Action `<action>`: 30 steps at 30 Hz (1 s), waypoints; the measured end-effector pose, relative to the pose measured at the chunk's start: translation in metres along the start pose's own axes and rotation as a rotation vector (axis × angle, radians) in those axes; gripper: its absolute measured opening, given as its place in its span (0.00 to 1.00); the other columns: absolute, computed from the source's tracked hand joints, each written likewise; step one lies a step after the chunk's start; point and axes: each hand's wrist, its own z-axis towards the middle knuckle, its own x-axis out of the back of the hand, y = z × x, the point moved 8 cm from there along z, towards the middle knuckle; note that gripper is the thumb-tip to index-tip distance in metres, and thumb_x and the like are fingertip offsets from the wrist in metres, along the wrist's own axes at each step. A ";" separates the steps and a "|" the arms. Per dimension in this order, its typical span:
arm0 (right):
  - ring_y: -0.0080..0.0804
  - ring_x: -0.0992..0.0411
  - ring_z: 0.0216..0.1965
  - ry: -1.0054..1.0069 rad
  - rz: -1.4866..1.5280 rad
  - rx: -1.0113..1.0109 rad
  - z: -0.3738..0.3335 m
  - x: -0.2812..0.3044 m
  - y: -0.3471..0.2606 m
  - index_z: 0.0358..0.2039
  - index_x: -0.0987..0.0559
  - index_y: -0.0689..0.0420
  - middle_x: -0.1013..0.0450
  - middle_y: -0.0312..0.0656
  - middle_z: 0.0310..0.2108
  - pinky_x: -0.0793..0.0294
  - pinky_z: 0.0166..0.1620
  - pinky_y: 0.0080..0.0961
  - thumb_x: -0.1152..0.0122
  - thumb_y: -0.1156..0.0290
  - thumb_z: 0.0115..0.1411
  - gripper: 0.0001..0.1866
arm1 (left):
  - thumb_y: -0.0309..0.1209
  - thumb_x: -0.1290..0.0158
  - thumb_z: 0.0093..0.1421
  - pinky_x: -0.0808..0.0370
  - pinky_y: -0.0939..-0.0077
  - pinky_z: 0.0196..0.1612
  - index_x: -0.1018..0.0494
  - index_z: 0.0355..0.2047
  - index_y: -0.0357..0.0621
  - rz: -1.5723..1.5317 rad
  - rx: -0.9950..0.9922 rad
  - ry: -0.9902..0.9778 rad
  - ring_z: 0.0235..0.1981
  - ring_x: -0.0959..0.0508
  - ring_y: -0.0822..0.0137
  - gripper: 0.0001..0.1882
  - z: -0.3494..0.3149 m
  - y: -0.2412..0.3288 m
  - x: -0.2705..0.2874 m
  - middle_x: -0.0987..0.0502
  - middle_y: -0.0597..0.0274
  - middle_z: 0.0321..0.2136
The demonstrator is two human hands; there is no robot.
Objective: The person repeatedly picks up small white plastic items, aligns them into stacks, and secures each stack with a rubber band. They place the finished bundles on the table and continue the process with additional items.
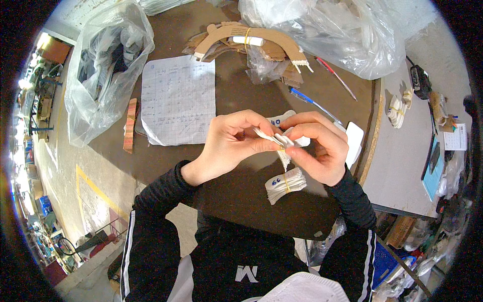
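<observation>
At the upper left of the frame we see a clear, crumpled plastic bag with grey and dark contents, and below its right edge a narrow reddish-brown striped strip on the brown tabletop. Next comes a white gridded paper sheet covered in handwriting. Near the centre, our left hand has thumb and fingers drawn together in a pinch on a small stack of thin white fabric-like pieces, which sits between our two hands; above, at upper centre, lies a curved brown cardboard strip. Below our hands rests a white bundle bound with a yellow band, marked in blue ink. A blue pen lies above our right hand, whose thumb and fingertips, nearly closed, grip the same stack from its right side. Farther right we find a red pen, a white rounded flat piece just beside our right hand, and, at the right of the frame, another banded white bundle on a pale grey surface.
</observation>
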 end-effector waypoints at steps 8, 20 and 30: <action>0.37 0.25 0.40 0.048 -0.039 -0.091 -0.005 0.000 0.010 0.34 0.22 0.63 0.25 0.52 0.40 0.26 0.42 0.29 0.37 0.78 0.52 0.08 | 0.18 0.37 0.51 0.23 0.80 0.37 0.25 0.31 0.39 -0.008 0.006 -0.025 0.37 0.22 0.71 0.09 0.003 0.001 -0.006 0.23 0.57 0.36; 0.37 0.23 0.38 -0.039 -0.105 -0.016 0.001 -0.001 0.006 0.35 0.22 0.60 0.24 0.46 0.39 0.25 0.39 0.27 0.35 0.76 0.51 0.10 | 0.20 0.37 0.51 0.24 0.84 0.33 0.23 0.34 0.41 0.009 0.020 -0.047 0.35 0.23 0.75 0.10 0.006 0.001 -0.007 0.25 0.61 0.38; 0.32 0.23 0.37 -0.014 -0.029 -0.204 -0.004 -0.004 0.027 0.34 0.21 0.62 0.24 0.46 0.40 0.25 0.36 0.23 0.42 0.81 0.53 0.07 | 0.19 0.38 0.52 0.17 0.78 0.33 0.27 0.38 0.37 -0.140 0.281 0.061 0.35 0.19 0.68 0.14 0.003 -0.014 -0.002 0.22 0.57 0.39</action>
